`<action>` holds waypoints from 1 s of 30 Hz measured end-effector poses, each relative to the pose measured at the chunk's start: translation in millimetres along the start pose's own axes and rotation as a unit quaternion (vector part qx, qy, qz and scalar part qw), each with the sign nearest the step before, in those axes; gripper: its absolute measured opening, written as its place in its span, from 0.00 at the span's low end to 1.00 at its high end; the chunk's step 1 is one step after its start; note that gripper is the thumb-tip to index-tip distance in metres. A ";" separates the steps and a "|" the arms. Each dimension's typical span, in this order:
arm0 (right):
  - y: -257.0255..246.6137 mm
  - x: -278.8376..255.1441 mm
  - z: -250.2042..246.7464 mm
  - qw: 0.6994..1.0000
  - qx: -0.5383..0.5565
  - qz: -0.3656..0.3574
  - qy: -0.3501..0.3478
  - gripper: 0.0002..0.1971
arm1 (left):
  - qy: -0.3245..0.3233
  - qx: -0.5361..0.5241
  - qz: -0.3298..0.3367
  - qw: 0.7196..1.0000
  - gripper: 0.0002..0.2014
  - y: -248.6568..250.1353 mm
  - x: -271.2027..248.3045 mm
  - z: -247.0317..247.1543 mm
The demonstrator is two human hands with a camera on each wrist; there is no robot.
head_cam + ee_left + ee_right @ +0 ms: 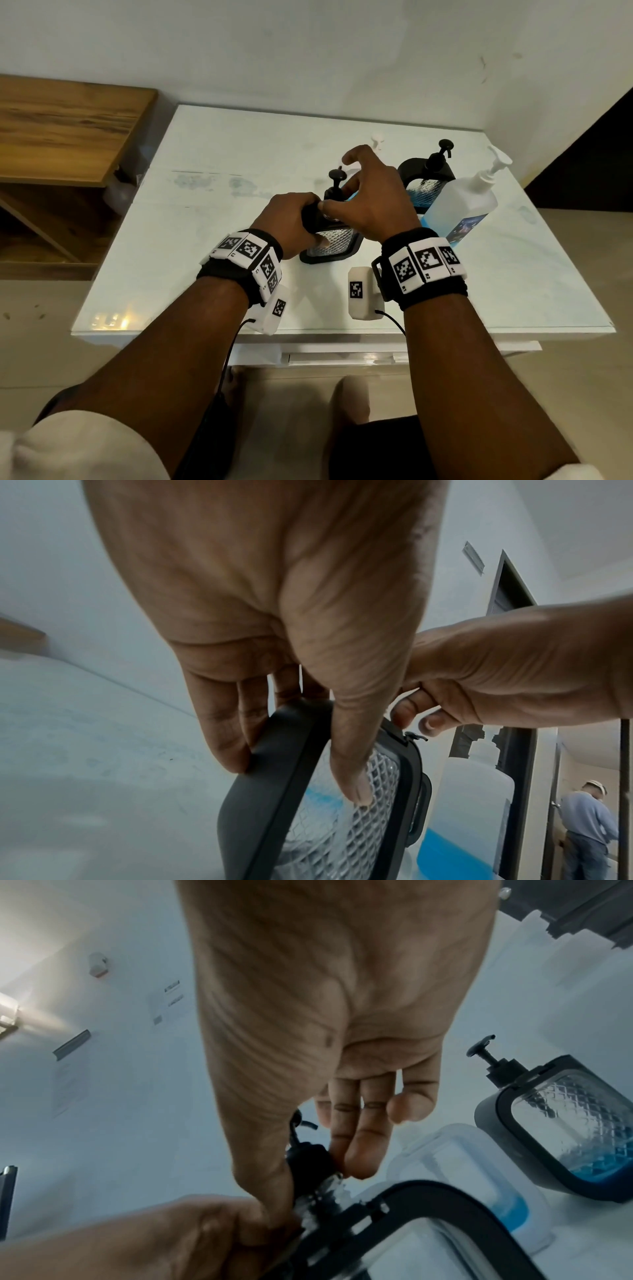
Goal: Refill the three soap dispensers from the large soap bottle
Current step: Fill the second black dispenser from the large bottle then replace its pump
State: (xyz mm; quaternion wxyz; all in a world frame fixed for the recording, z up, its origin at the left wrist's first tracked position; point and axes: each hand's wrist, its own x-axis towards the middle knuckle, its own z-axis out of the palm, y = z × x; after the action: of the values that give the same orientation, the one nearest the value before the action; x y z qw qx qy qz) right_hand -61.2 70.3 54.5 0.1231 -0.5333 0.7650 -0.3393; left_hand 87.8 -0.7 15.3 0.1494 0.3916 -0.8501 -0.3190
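Observation:
On the white table [205, 240] stands a soap dispenser [330, 245] with a black frame and a clear diamond-patterned body. My left hand [291, 219] grips its upper left side, the thumb lying across the clear front [342, 818]. My right hand [370, 198] pinches the black pump collar [308, 1156] between thumb and fingertips. A clear threaded neck shows just under the collar. The pump head [337, 174] sticks up behind. A second black dispenser [426, 178] and the large soap bottle [459, 209], part full of blue soap, stand to the right. A clear dispenser [455, 1172] sits behind my right hand.
A wooden shelf [61, 130] stands left of the table. A white wall runs along the table's back edge. In the left wrist view a person [582, 826] stands far off by a doorway. Bare tabletop stretches to the left and front.

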 end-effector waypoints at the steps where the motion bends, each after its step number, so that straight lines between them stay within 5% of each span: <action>1: -2.0 0.4 -1.9 1.000 0.006 0.002 0.015 0.31 | 0.001 0.000 0.001 1.000 0.22 0.0 0.0 0.0; 9: -5.8 4.7 -22.4 0.979 0.144 0.002 0.145 0.24 | 0.003 -0.003 -0.001 1.000 0.23 -1.8 0.6 0.4; 17: -6.9 11.3 -51.2 0.957 0.167 -0.022 0.235 0.19 | 0.006 -0.011 -0.006 1.000 0.25 -2.1 1.4 1.4; 22: 3.6 13.6 -58.4 0.966 0.125 -0.035 0.224 0.19 | 0.007 -0.015 -0.006 1.000 0.26 -3.0 1.1 1.5; 30: 45.3 23.5 -45.6 0.993 -0.025 -0.035 0.109 0.18 | 0.009 -0.013 0.000 1.000 0.26 -3.9 0.4 3.2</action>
State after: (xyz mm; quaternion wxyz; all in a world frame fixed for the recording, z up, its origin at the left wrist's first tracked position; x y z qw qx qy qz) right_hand -128.9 76.0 62.8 0.0137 -0.5224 0.7631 -0.3803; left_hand 88.2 -1.5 10.3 0.1619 0.3922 -0.8445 -0.3268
